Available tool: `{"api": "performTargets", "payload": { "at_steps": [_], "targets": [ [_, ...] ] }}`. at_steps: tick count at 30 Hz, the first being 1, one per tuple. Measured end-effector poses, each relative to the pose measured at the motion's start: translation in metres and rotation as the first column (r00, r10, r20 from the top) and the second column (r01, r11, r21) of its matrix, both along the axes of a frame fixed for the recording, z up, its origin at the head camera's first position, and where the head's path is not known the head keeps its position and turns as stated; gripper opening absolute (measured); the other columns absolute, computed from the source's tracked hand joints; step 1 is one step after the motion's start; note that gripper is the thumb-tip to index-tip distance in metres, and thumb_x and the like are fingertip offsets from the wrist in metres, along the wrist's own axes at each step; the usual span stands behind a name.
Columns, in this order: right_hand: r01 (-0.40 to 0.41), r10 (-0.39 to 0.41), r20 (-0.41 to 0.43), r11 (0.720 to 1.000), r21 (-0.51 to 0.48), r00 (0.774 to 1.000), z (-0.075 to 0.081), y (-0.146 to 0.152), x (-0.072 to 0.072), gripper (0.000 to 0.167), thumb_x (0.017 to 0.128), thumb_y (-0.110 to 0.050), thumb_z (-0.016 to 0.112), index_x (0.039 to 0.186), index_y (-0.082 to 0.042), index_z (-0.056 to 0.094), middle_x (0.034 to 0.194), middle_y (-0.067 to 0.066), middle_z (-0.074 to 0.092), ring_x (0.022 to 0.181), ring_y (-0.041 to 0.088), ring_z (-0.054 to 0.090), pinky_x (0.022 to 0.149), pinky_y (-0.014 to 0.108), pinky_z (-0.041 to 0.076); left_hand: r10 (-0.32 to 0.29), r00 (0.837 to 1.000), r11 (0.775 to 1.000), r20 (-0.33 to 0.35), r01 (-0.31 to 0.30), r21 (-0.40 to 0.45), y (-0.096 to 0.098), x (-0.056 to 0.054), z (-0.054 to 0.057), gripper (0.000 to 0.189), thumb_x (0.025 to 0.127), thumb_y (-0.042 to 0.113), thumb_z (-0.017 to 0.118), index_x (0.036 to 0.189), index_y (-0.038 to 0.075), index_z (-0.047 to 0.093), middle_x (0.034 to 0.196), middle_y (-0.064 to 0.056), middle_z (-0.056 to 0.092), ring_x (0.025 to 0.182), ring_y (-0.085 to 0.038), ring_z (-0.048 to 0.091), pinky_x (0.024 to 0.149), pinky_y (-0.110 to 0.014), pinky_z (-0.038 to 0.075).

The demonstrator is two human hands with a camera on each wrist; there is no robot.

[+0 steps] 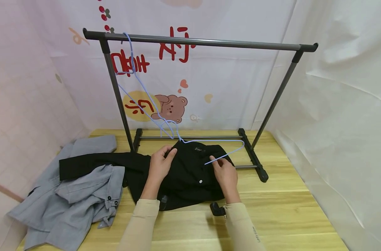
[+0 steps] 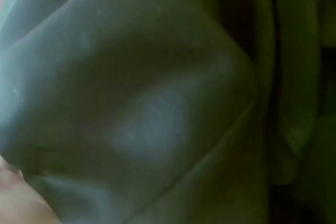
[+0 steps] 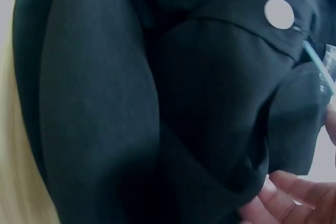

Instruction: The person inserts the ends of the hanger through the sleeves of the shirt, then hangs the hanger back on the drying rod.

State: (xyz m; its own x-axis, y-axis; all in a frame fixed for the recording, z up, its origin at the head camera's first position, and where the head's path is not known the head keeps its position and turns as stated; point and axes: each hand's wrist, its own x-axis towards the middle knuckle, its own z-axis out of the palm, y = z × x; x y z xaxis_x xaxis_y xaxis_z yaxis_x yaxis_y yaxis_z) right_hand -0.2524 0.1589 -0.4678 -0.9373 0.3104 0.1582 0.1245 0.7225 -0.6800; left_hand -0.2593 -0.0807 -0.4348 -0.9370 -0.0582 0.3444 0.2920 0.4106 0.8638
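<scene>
A black buttoned jacket [image 1: 190,174] lies in front of the rack, one sleeve stretched to the left. My left hand [image 1: 159,167] grips its upper left edge, thumb on top. A light blue hanger [image 1: 215,141] has its right arm exposed above the jacket; its other end disappears into the cloth. My right hand [image 1: 225,174] pinches the jacket's right edge, close to the hanger's lower bar. In the right wrist view, a white button [image 3: 279,13] sits on a flap, and fingers [image 3: 294,192] hold the cloth. Dark, blurred cloth [image 2: 147,103] fills the left wrist view.
A dark metal rack [image 1: 203,42] spans the table's back. Another light blue hanger [image 1: 146,91] hangs from its left end. Grey-blue clothing [image 1: 84,198] with dark buttons lies heaped on the left. Wooden tabletop [image 1: 278,209] shows at the right.
</scene>
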Motion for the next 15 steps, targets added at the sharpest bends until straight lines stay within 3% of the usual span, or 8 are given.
{"api": "performTargets", "payload": {
  "at_steps": [4, 7, 9, 12, 15],
  "targets": [
    [0.062, -0.060, 0.119, 0.998, -0.012, 0.991, 0.000, -0.006, -0.004, 0.095, 0.082, -0.088, 0.036, 0.123, -0.009, 0.069, 0.120, 0.018, 0.068, 0.107, 0.042, 0.062, 0.085, 0.057, 0.047, -0.020, 1.000, 0.999, 0.005, 0.019, 0.047, 0.000, 0.000, -0.001, 0.026, 0.100, 0.031, 0.061, 0.107, 0.008, 0.072, 0.083, -0.004, 0.063, 0.073, -0.021, 0.054, 0.068, -0.037, 0.043],
    [0.070, -0.069, 0.170, 0.998, -0.002, 0.983, 0.002, -0.010, -0.006, 0.101, 0.079, -0.090, 0.037, 0.127, -0.006, 0.066, 0.124, 0.023, 0.064, 0.109, 0.046, 0.060, 0.086, 0.059, 0.046, -0.041, 0.999, 0.997, 0.005, 0.041, 0.071, -0.001, 0.001, 0.000, 0.025, 0.100, 0.031, 0.062, 0.105, 0.008, 0.072, 0.082, -0.003, 0.062, 0.074, -0.021, 0.054, 0.069, -0.037, 0.043],
    [0.060, -0.062, 0.181, 0.998, 0.014, 0.982, 0.002, -0.011, -0.007, 0.094, 0.082, -0.084, 0.045, 0.128, -0.004, 0.065, 0.123, 0.024, 0.064, 0.107, 0.046, 0.061, 0.085, 0.059, 0.047, -0.058, 0.998, 0.996, 0.010, 0.057, 0.074, -0.001, 0.001, 0.000, 0.025, 0.100, 0.031, 0.062, 0.103, 0.008, 0.072, 0.082, -0.003, 0.062, 0.075, -0.020, 0.054, 0.070, -0.036, 0.042],
    [0.037, -0.043, 0.168, 0.999, 0.036, 0.985, 0.002, -0.010, -0.005, 0.071, 0.089, -0.063, 0.057, 0.125, -0.003, 0.067, 0.119, 0.024, 0.066, 0.103, 0.045, 0.063, 0.082, 0.057, 0.050, -0.084, 0.996, 0.994, 0.028, 0.081, 0.077, -0.001, 0.002, 0.000, 0.024, 0.100, 0.031, 0.062, 0.103, 0.009, 0.072, 0.082, -0.003, 0.062, 0.076, -0.021, 0.055, 0.072, -0.037, 0.042],
    [0.021, -0.024, 0.145, 0.999, 0.026, 0.989, 0.003, -0.004, -0.002, 0.042, 0.092, -0.036, 0.056, 0.113, -0.003, 0.072, 0.110, 0.021, 0.069, 0.096, 0.042, 0.064, 0.075, 0.056, 0.051, -0.084, 0.995, 0.994, 0.054, 0.079, 0.077, -0.003, 0.003, -0.001, 0.023, 0.100, 0.030, 0.062, 0.103, 0.010, 0.073, 0.084, -0.003, 0.064, 0.078, -0.022, 0.056, 0.073, -0.037, 0.044]
  ]
}}
